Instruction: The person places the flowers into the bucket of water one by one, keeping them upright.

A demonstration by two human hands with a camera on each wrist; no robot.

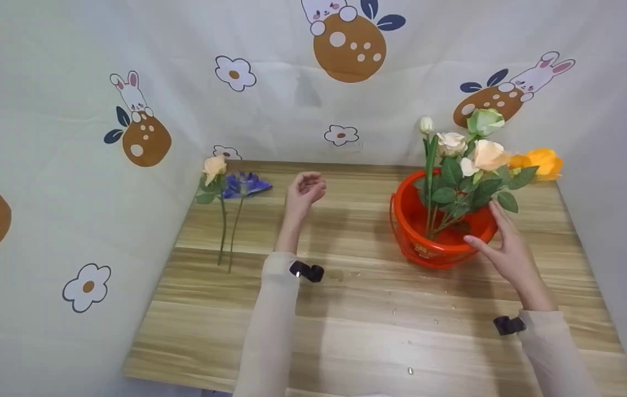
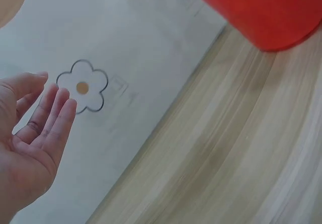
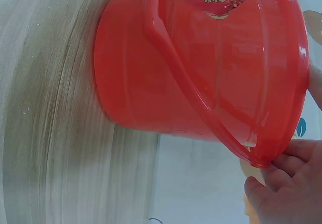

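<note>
A red bucket (image 1: 445, 251) stands upright at the right of the table, holding several flowers: a closed white bud (image 1: 426, 124), cream roses (image 1: 489, 155), a pale green bloom (image 1: 485, 121) and an orange flower (image 1: 546, 164). My right hand (image 1: 512, 262) spreads along its right rim, thumb apart from the fingers; in the right wrist view its fingertips touch the rim beside the handle (image 3: 188, 85). Left of the bucket, my left hand (image 1: 303, 196) is raised with loosely bent fingers and holds nothing. Farther left lie a peach rose (image 1: 214, 167) and a purple flower (image 1: 244, 186).
The wooden table (image 1: 346, 237) has small drops scattered on its front half. A white printed cloth (image 1: 274, 121) hangs behind and at both sides of it. A dark wrist camera (image 1: 306, 271) sits on the left sleeve, another (image 1: 509, 325) on the right.
</note>
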